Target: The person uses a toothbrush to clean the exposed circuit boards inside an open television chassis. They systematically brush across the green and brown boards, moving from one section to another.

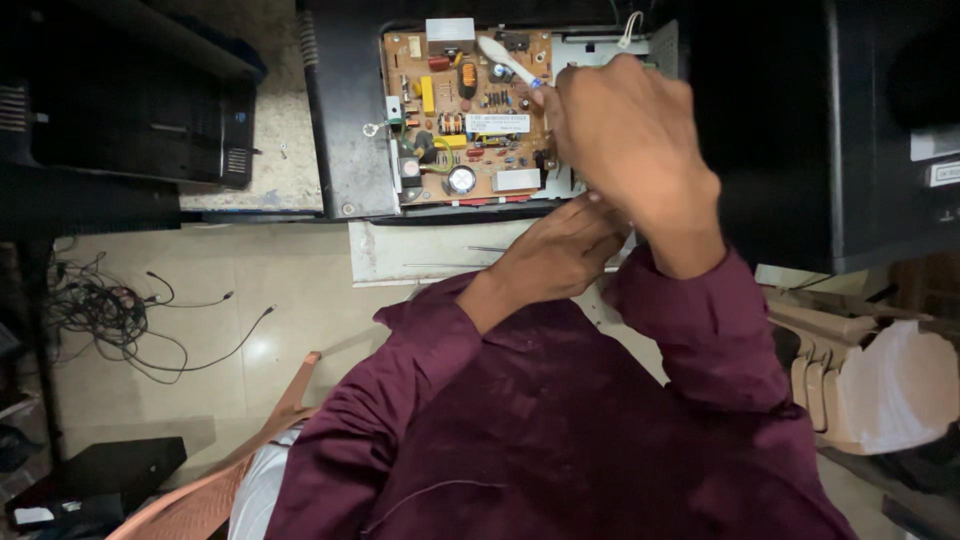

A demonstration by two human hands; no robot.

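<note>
Head view: right hand [630, 150] clamps white-handled tool [507, 60], long axis slanting up-left over circuit board [470, 120]; left hand [560, 250] curled below, grip unclear.

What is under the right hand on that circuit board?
The right hand covers the right end of the brown circuit board and part of the metal plate beside it. A white tool tip sticks out from the fingers. What lies beneath the palm is hidden.

A white rectangular label [497, 123] is seen mid-board on the brown circuit board [465, 110]; two white labels [943, 158] are stuck on the black casing at right.
</note>
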